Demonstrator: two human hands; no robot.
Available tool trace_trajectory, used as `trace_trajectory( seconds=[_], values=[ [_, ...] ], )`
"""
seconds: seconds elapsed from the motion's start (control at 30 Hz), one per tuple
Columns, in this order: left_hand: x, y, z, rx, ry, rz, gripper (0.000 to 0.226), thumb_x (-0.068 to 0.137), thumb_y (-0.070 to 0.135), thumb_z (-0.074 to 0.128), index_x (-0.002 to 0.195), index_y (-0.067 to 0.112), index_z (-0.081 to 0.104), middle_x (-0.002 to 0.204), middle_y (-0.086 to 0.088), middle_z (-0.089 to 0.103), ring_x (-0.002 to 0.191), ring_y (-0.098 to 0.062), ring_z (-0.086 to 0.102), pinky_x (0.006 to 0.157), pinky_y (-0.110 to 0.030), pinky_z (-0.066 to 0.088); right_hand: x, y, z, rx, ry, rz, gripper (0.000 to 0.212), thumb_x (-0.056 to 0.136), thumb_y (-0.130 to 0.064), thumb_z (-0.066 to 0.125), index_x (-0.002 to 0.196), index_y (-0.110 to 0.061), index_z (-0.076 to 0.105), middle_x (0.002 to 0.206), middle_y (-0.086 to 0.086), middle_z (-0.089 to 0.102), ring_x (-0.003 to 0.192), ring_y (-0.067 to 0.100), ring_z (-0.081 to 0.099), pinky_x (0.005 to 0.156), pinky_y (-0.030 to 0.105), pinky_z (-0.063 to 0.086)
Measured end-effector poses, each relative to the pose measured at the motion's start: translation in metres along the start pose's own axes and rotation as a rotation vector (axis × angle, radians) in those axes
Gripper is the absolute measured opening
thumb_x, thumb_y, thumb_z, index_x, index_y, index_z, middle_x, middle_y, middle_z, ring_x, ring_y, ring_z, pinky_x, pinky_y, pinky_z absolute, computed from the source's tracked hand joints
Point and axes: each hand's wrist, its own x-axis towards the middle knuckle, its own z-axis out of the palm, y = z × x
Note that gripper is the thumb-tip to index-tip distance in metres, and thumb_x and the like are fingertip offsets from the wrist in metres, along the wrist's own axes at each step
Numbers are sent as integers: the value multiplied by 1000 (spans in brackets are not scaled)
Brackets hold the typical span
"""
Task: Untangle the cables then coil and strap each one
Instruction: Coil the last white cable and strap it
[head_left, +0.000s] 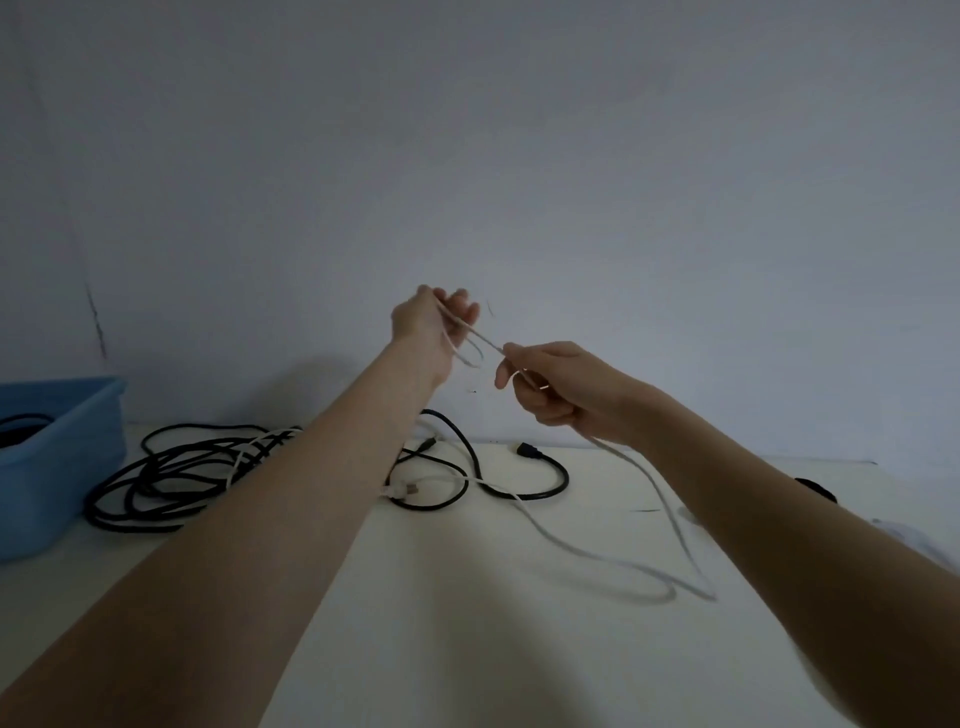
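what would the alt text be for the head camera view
Two bare hands, left hand and right hand, hold a thin white cable raised above a pale table. Tangled black cables lie behind, beside a blue plastic bin.

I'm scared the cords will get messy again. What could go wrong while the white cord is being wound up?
The white cable trails from the right hand down across the table and crosses the black cable, so pulling may drag or snag that one. The loop pinched in the left hand is small and loose, so it might slip out. The black pile near the blue bin still has a white strand through it, which could tighten into a knot.
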Motion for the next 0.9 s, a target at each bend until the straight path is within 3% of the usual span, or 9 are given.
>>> trace_trajectory(
  seconds=[0.1,0.17,0.27,0.37,0.43,0.53,0.6,0.73,0.9],
  values=[
    [7,16,-6,-37,-103,-47,36,104,19,30,70,12,41,41,3,43,27,-3,34,31,-14,34,-3,4,-2,-119,-193,105,38,101,-36,36,86,-10,59,52,-2,27,45,10,16,43,22,13],
    [5,20,-7,72,-255,-163,37,104,25,30,69,15,40,40,8,37,26,-1,29,27,-13,19,2,6,8,-284,-278,283,52,99,-49,31,73,-10,56,47,-4,26,40,9,16,41,21,13],
    [-4,28,-15,400,-440,-292,37,103,28,30,70,17,40,44,10,34,28,-1,27,32,-13,12,14,12,23,-585,-287,578,70,87,-73,22,58,-13,43,42,-6,23,36,9,16,42,21,13],
    [-10,35,-28,685,-506,-410,35,103,26,29,70,17,39,46,10,32,28,-1,25,32,-13,12,21,20,20,-710,-205,674,66,78,-82,27,53,-21,24,43,-7,17,37,10,13,43,22,12],
    [-11,41,-35,779,-495,-461,35,103,26,29,70,17,38,45,8,31,27,-2,25,30,-12,13,25,19,10,-630,-129,660,62,79,-76,44,55,-22,26,45,-7,17,38,10,12,42,20,11],
    [-12,47,-40,839,-475,-482,35,103,25,29,70,17,37,43,7,31,25,-2,24,27,-12,13,25,18,-14,-475,-19,662,41,83,-50,64,72,-15,47,53,-4,20,39,9,14,39,18,13],
    [-11,54,-41,820,-456,-476,35,103,25,29,70,17,37,43,7,32,25,-2,25,27,-13,13,19,18,-31,-381,55,660,27,86,-34,67,84,-11,54,51,-4,24,36,8,17,36,17,14],
    [-5,58,-40,742,-378,-467,35,104,23,28,70,16,38,45,7,35,25,-3,26,24,-15,16,16,17,-45,-105,304,490,17,85,-9,67,75,-7,54,52,1,42,34,6,25,33,15,20],
    [-2,38,-33,617,-319,-502,36,103,22,30,71,12,39,46,2,44,27,-1,30,23,-14,23,31,-8,-13,-186,343,302,16,83,-7,68,71,-4,58,63,4,53,47,9,35,36,14,28]
  ],
)
